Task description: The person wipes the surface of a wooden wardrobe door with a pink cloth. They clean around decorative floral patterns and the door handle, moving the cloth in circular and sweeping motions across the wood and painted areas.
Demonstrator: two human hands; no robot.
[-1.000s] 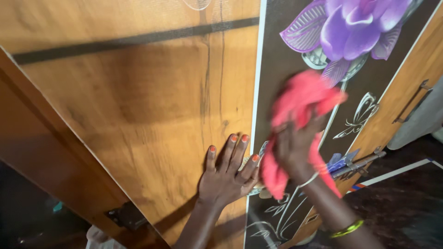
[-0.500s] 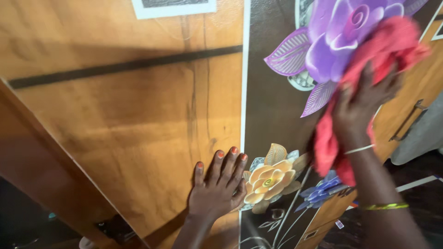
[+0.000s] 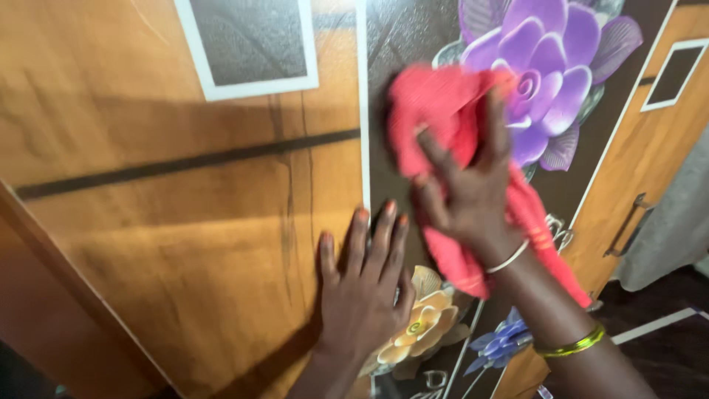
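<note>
My right hand [image 3: 465, 196] presses a red cloth [image 3: 436, 111] flat against the dark floral panel [image 3: 413, 37] of a wooden wardrobe door [image 3: 185, 244]. The cloth covers the left edge of a large purple flower print [image 3: 554, 66] and hangs down past my wrist. My left hand [image 3: 365, 284] lies flat with fingers spread on the door, across the white strip between the wood grain and the dark panel, just above a yellow flower print [image 3: 425, 321].
A grey rectangle with a white border [image 3: 251, 44] sits high on the wood panel. To the right, another wooden door carries a metal handle [image 3: 628, 222]. Grey fabric [image 3: 676, 229] hangs at the far right above a dark floor [image 3: 665, 347].
My right hand swept the red cloth up to the purple flower, then left to the panel's left edge. My left hand stayed pressed on the door. The view has risen.
</note>
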